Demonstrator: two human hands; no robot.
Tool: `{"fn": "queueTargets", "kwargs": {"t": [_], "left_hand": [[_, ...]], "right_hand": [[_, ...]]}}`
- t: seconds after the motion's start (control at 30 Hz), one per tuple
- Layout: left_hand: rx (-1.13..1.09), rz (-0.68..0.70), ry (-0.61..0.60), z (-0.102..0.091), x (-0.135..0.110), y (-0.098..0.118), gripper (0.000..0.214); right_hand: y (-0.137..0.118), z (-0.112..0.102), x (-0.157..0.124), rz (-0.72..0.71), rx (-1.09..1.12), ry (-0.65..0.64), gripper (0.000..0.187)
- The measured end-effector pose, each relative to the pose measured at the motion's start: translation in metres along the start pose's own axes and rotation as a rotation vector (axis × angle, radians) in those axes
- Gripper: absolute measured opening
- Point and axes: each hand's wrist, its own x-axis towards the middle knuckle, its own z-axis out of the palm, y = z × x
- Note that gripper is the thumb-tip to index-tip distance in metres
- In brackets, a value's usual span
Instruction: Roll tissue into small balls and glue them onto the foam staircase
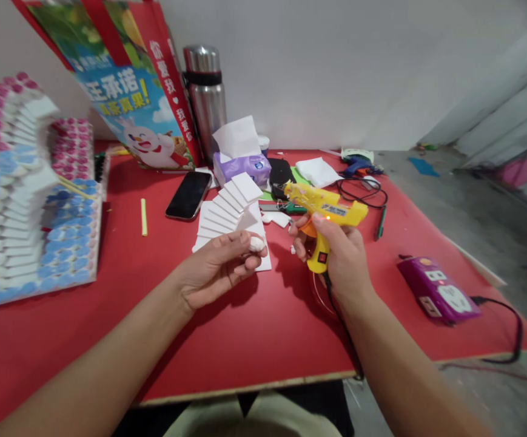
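Between the thumb and fingers of my left hand is a small white rounded piece; its exact kind is unclear. My right hand is wrapped round the handle of a yellow hot glue gun, its nozzle pointing left and a small orange light glowing on its side. A black cord runs down from the handle. Just behind my left hand, a fan of white stepped strips stands on a white board, partly hidden by the fingers.
On the left stands a model with pink and blue rounds. A phone, tissue pack, steel flask and printed bag are at the back. A purple power box with a cable sits at right, near the red table's edge.
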Motion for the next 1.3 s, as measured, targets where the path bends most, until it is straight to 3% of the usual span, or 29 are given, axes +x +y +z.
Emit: {"fn": "queueTargets", "kwargs": {"t": [0.23, 0.47, 0.83, 1.3], "left_hand": [[0.087, 0.114, 0.137, -0.002, -0.001, -0.008, 0.029], [0.36, 0.316, 0.129, -0.003, 0.0, -0.015, 0.029], [0.568, 0.445, 0.144, 0.001, -0.002, -0.016, 0.022], [0.371, 0.256, 0.17, -0.004, 0.003, -0.023, 0.032]], "right_hand": [[0.001, 0.009, -0.005, 0.074, -0.037, -0.005, 0.023], [0.004, 0.018, -0.011, 0.134, -0.081, -0.085, 0.034], [0.007, 0.019, -0.012, 0.069, -0.14, -0.093, 0.019], [0.008, 0.017, -0.011, 0.034, -0.2, -0.119, 0.012]]}}
